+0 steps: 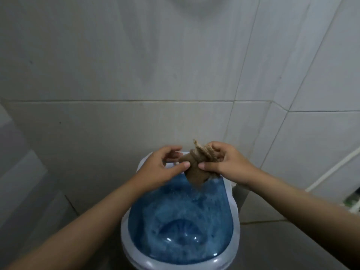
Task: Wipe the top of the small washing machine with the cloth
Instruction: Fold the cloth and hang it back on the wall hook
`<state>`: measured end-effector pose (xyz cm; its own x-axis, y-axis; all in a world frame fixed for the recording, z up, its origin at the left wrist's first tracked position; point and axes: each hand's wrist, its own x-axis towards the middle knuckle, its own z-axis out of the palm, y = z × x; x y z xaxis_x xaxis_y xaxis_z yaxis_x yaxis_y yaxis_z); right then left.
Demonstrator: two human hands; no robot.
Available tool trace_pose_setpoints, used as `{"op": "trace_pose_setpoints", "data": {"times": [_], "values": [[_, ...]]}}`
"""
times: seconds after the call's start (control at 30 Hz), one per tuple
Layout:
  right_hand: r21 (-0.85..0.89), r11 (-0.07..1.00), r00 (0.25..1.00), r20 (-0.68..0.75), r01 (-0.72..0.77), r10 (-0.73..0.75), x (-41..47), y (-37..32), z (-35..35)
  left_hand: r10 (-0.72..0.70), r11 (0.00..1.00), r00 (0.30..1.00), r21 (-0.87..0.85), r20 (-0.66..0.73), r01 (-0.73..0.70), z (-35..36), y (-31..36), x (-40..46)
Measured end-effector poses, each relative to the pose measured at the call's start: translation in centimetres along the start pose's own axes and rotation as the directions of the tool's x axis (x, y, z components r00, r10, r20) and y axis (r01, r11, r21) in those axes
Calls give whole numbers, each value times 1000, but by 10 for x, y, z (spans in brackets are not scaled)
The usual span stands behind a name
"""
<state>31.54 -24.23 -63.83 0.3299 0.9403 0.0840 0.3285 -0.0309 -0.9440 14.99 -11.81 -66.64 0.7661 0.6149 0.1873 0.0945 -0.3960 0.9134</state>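
The small washing machine (124, 230) stands below me, with a white rim around a translucent blue lid (181, 215). Above its far end I hold a bunched brown cloth (196, 166). My right hand (228, 164) grips the cloth's right side, thumb and fingers closed on it. My left hand (161, 168) is at the cloth's left side, its thumb tip touching the cloth while the other fingers are spread apart. The cloth hangs just above the lid and does not rest on it.
A grey tiled wall (155, 75) rises close behind the machine. A white pipe or cord (331, 168) runs diagonally at the right, with a small green thing (352, 199) near the right edge. A ledge or step (19, 162) lies at the left.
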Motion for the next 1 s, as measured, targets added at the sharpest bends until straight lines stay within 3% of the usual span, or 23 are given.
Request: {"op": "trace_pose_setpoints", "data": {"times": [0.2, 0.4, 0.53, 0.67, 0.73, 0.9, 1.0], "values": [[126, 987, 993, -32, -105, 109, 52, 9, -20, -5, 1000, 997, 26, -83, 7, 3, 9, 57], [107, 982, 987, 47, -156, 152, 66, -70, -48, -142, 990, 990, 24, -10, 143, -36, 99, 78], [-104, 991, 992, -87, 83, -92, 41, -169, -74, -277, 953, 961, -135, -16, 272, -74, 194, 78], [-218, 901, 921, 196, 375, -336, 22, -275, -99, -403, 879, 914, -254, 53, 403, -106, 290, 74], [-193, 902, 911, 234, 387, -340, 20, -321, -108, -422, 871, 904, -245, 72, 426, -116, 334, 72], [-167, 911, 926, 91, 376, -366, 26, -428, -137, -495, 750, 857, -426, 146, 506, -142, 446, 71], [-68, 959, 959, -46, 277, -280, 33, -476, -153, -443, 771, 885, -445, 140, 456, -158, 499, 71]]}}
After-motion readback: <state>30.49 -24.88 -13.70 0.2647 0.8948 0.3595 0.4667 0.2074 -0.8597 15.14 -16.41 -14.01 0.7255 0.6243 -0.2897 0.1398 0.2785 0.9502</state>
